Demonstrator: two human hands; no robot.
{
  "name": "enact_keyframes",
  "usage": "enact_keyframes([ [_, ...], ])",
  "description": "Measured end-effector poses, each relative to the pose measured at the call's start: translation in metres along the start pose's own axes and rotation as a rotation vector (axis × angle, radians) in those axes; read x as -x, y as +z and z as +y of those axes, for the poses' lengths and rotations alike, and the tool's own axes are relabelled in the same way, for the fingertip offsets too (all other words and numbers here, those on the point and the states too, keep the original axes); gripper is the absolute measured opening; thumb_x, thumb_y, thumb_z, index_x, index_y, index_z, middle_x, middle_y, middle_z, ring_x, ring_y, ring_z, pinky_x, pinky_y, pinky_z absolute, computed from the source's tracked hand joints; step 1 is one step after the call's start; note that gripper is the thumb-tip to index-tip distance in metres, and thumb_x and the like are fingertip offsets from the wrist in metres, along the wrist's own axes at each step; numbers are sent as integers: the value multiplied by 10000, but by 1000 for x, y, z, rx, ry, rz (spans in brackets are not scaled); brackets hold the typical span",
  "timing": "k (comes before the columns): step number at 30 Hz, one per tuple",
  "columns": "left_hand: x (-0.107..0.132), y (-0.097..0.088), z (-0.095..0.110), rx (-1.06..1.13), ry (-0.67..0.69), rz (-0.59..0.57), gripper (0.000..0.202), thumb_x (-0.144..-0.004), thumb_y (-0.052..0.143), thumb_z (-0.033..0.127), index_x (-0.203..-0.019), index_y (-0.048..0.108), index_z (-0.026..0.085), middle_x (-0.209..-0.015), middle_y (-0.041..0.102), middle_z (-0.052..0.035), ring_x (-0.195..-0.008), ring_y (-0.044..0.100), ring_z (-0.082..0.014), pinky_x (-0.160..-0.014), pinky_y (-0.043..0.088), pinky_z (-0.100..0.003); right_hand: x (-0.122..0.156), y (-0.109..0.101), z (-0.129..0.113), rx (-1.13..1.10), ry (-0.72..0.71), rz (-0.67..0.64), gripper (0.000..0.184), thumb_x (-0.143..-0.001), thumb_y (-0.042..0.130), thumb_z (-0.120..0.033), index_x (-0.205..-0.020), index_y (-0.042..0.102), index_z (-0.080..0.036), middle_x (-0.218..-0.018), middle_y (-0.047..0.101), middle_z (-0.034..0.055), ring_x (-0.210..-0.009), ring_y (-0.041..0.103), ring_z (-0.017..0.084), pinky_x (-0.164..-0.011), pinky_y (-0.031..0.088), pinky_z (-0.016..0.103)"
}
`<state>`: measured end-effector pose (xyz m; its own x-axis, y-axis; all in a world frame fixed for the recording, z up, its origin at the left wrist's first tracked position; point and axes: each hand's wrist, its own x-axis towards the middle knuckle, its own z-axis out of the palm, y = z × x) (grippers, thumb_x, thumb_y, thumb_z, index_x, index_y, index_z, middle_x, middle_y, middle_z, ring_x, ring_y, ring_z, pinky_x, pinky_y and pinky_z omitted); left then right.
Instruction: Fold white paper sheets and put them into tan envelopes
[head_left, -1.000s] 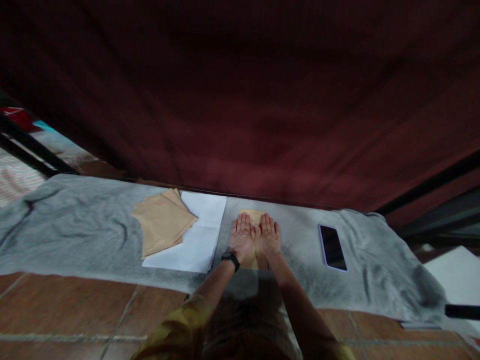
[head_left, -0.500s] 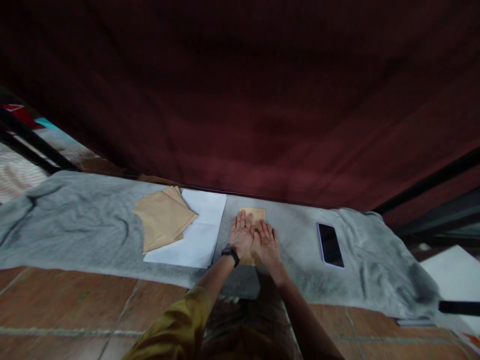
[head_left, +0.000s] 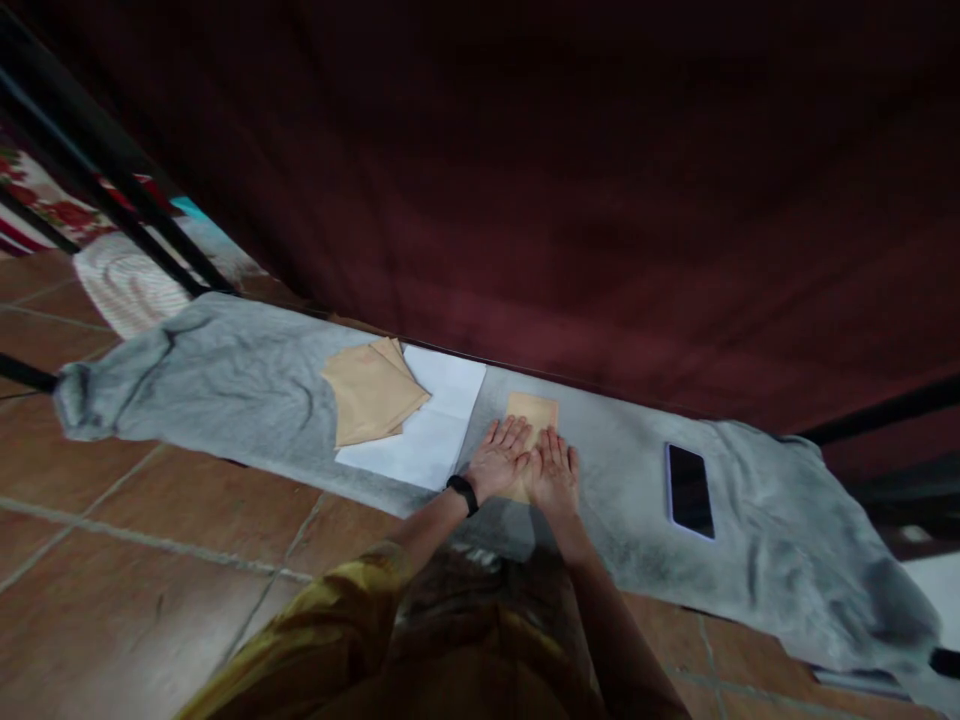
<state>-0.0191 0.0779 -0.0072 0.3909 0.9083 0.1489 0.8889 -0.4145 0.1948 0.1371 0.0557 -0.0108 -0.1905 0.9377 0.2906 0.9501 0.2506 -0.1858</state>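
Note:
Both my hands lie flat, fingers stretched out, on a small tan paper envelope [head_left: 534,412] that rests on a grey cloth [head_left: 240,385] spread over the floor. My left hand [head_left: 501,459], with a black band at the wrist, covers the envelope's left part. My right hand [head_left: 556,474] lies beside it, touching it, on the right part. Only the envelope's far end shows beyond my fingers.
A loose pile of tan envelopes [head_left: 371,390] sits on white paper sheets [head_left: 431,430] to the left. A dark phone [head_left: 688,489] lies on the cloth to the right. A dark red curtain [head_left: 525,180] hangs behind. Brown tiled floor [head_left: 135,560] lies in front.
Both hands have slid a little toward me along the envelope, so more of its far end shows. The camera has tilted and swung left.

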Motion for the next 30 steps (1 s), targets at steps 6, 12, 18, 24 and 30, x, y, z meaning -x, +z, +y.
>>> enact_keyframes([
  [6, 26, -11, 6, -8, 89, -56, 584, -1070, 302, 428, -1586, 340, 156, -1670, 310, -114, -1571, 206, -241, -1285, 108, -492, 0, 0, 2, 19, -16, -38, 545, -1066, 227, -279, -1529, 459, -109, -1608, 413, 179, -1452, 412, 308, -1203, 235, 526],
  [12, 55, -26, 13, 48, 215, -72, 549, -1066, 364, 407, -1571, 364, 191, -1672, 314, -97, -1573, 203, -224, -1286, 116, -467, 2, 5, 7, 40, -44, -65, 558, -1066, 223, -292, -1548, 427, -99, -1638, 358, 180, -1483, 356, 319, -1210, 208, 535],
  [18, 73, -27, 17, 72, 326, -77, 617, -1056, 384, 490, -1532, 405, 98, -1641, 366, -149, -1551, 269, -226, -1292, 127, -405, 1, 8, 8, 29, -16, -46, 591, -1076, 176, -332, -1585, 344, -83, -1631, 375, 178, -1473, 367, 313, -1204, 238, 528],
  [24, 73, -27, 16, 69, 348, -72, 664, -1037, 434, 504, -1546, 370, 83, -1634, 368, -175, -1555, 254, -247, -1289, 136, -425, 7, 6, 7, 2, -46, -16, 554, -1061, 216, -258, -1555, 403, -92, -1600, 413, 213, -1478, 373, 319, -1183, 276, 566],
  [30, 73, -22, 17, 93, 323, -94, 701, -980, 546, 427, -1544, 355, 58, -1611, 393, -210, -1547, 272, -260, -1285, 155, -437, 44, -1, -15, -92, -191, -40, 521, -1071, 234, -251, -1522, 447, -101, -1604, 409, 206, -1503, 345, 296, -1188, 300, 546],
])
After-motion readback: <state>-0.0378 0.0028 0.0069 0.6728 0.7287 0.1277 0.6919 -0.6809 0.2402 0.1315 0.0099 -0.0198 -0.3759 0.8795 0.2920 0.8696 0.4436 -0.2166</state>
